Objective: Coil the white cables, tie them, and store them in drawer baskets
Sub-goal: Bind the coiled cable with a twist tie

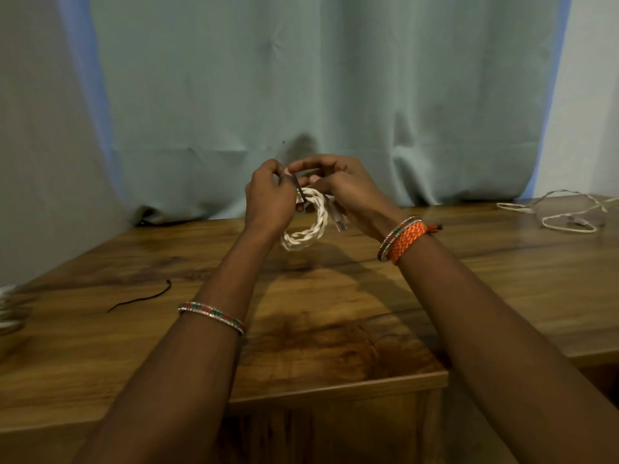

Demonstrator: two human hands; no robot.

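White twisted cable (310, 222), wound into a ropey ring, hangs above the glossy wooden table (335, 296). The left hand (268, 199) and right hand (341, 185) pinch a thin dark tie (300, 193) round its top. Another loose cable (566, 212) sprawls far right.

A coiled cable (306, 222) hangs between both hands (268, 199), above the table (335, 296); a loose cable (566, 212) lies far right, a tie (140, 296) near left.

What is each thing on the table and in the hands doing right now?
coiled white cable: wound up, held above the table
dark tie: pinched across the coil, not clearly knotted
left hand: pinching the tie
right hand: holding coil and tie
loose white cable: uncoiled, lying on the table
spare dark tie: lying loose
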